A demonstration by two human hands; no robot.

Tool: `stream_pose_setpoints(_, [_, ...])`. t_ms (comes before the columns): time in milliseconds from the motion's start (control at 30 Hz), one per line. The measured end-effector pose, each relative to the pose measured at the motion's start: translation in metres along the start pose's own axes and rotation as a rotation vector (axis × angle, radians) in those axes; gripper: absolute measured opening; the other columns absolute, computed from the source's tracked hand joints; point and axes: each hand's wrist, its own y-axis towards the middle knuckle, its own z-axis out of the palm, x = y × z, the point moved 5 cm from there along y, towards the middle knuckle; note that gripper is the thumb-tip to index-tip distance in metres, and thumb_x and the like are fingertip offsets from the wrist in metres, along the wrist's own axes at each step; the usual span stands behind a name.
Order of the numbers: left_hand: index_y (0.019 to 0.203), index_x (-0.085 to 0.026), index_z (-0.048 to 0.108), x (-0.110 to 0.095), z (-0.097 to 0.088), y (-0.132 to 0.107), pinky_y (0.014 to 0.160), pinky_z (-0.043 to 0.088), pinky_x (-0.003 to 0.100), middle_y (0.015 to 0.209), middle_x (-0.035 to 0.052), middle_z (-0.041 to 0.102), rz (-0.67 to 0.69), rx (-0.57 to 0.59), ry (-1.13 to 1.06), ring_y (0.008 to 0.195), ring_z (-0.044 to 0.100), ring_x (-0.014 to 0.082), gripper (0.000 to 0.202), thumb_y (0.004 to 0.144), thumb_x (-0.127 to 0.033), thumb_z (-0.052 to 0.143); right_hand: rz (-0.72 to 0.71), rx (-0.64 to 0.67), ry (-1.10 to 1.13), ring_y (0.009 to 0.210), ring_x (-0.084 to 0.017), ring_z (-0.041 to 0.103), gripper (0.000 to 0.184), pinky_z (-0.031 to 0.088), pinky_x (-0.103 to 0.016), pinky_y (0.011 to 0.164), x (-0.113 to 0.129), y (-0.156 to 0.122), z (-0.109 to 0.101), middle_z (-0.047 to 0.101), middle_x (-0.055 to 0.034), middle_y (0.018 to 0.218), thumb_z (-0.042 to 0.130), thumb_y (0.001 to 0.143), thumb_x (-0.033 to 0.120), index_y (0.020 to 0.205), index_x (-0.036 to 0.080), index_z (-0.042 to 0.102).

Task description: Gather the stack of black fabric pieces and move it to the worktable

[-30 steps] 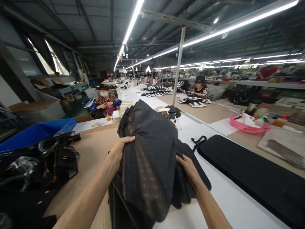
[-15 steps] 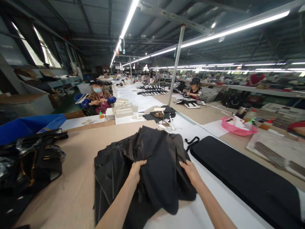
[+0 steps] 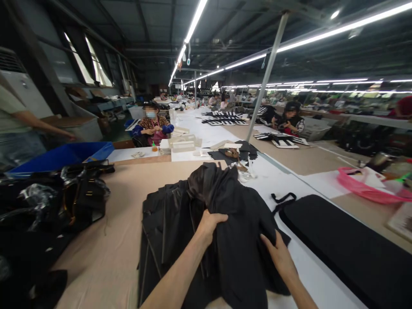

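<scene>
A crumpled black fabric piece [image 3: 225,214] lies bunched on the brown worktable [image 3: 122,240] in front of me. My left hand [image 3: 210,223] is closed, its fingers curled into a fold near the middle of the fabric. My right hand [image 3: 278,253] rests flat on the fabric's right side with fingers stretched out. Both forearms reach in from the bottom edge.
A long black padded panel [image 3: 337,244] lies to the right. A heap of black bags in plastic [image 3: 54,206] and a blue bin [image 3: 61,156] sit at the left. A pink bag [image 3: 367,186] lies far right. A person's arm [image 3: 41,126] reaches in at the left; seated workers [image 3: 151,126] sit further along.
The fabric, held high one second ago, has come down onto the table. My left hand moved toward its middle, my right hand flattened on it, and the view swung left.
</scene>
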Motion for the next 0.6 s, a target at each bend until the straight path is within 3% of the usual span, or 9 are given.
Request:
stream_pose_setpoints(67, [0.082,-0.01,0.069,-0.002,0.01,0.001,0.066,0.054,0.034,0.079,0.0112,0.07,0.026,0.01,-0.004,0.073,0.065,0.0276,0.034,0.048,-0.006,0.069,-0.019,0.029,0.002,0.105,-0.028,0.056,0.065,0.044,-0.037,0.085,0.0,0.002,0.003,0.058,-0.0129,0.118,0.033,0.082,0.054,0.133,0.014,0.033])
stream_pose_setpoints(133, [0.078,-0.011,0.069,0.002,0.003,0.007,0.066,0.054,0.032,0.076,0.0091,0.07,0.042,-0.054,-0.008,0.072,0.065,0.0258,0.029,0.049,-0.005,0.067,-0.033,0.056,-0.012,0.105,-0.027,0.057,0.065,0.045,-0.035,0.086,-0.001,0.004,0.005,0.058,-0.0131,0.119,0.031,0.081,0.055,0.131,0.014,0.035])
stream_pose_setpoints(300, [0.067,-0.013,0.064,0.029,-0.061,0.023,0.066,0.053,0.034,0.065,0.0059,0.067,0.027,-0.32,0.012,0.065,0.064,0.0239,0.021,0.049,-0.003,0.067,-0.022,0.114,-0.14,0.094,-0.031,0.061,0.059,0.046,-0.039,0.081,-0.006,0.003,0.008,0.065,-0.0156,0.101,0.034,0.077,0.054,0.115,0.013,0.052])
stream_pose_setpoints(400, [0.068,-0.014,0.062,0.041,-0.093,0.027,0.066,0.053,0.034,0.067,0.0064,0.067,0.008,-0.41,0.034,0.065,0.064,0.024,0.019,0.052,-0.004,0.067,0.001,0.02,-0.267,0.098,-0.041,0.056,0.065,0.043,-0.051,0.08,-0.001,-0.003,-0.002,0.058,-0.0265,0.107,0.03,0.078,0.05,0.12,0.003,0.049])
stream_pose_setpoints(467, [0.074,-0.013,0.062,0.046,-0.102,0.027,0.068,0.053,0.034,0.072,0.0073,0.068,0.008,-0.419,0.047,0.068,0.065,0.0238,0.021,0.055,-0.006,0.068,-0.026,-0.074,-0.326,0.106,-0.043,0.049,0.071,0.04,-0.054,0.083,0.014,-0.01,-0.011,0.049,-0.0285,0.12,0.025,0.08,0.051,0.128,0.001,0.039])
stream_pose_setpoints(600, [0.087,-0.012,0.059,0.047,-0.102,0.026,0.072,0.053,0.031,0.084,0.0088,0.068,0.039,-0.437,0.084,0.075,0.065,0.0221,0.031,0.057,-0.007,0.069,-0.361,-0.278,-0.436,0.115,-0.039,0.041,0.072,0.035,-0.049,0.091,0.068,-0.03,-0.017,0.04,-0.0211,0.132,0.021,0.085,0.059,0.134,0.007,0.033])
